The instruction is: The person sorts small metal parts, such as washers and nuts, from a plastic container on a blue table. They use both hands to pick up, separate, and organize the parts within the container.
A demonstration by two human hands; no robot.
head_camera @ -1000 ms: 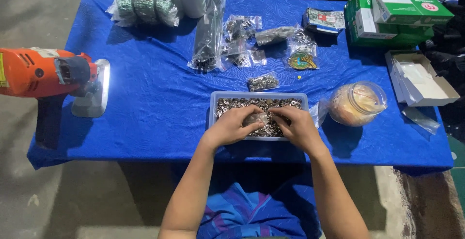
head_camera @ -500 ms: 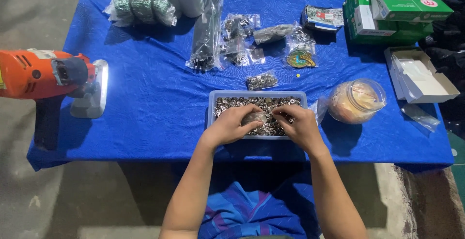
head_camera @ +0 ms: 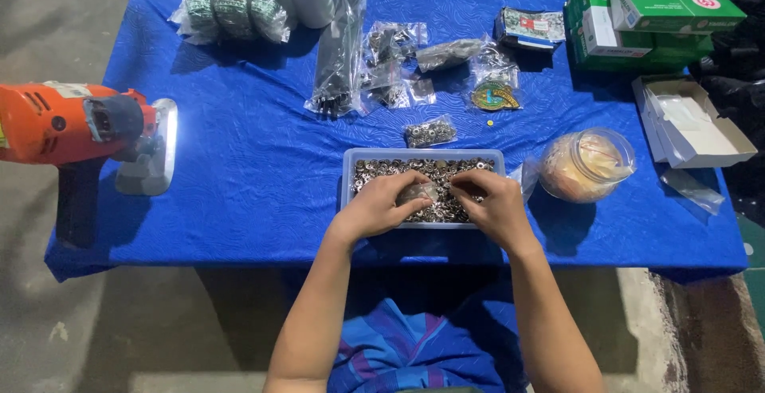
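since the earlier frame almost nothing has shifted: both hands stay over the tray. head view: the pale blue tray [head_camera: 347,171] of small metal rings sits at the near edge of the blue surface [head_camera: 239,162], long axis left to right. the left hand [head_camera: 381,206] pinches a small clear bag [head_camera: 417,194], grip together on it; the right hand [head_camera: 496,206] curls beside it, fingers in the rings, and i cannot tell whether they hold any. both lie equally near.
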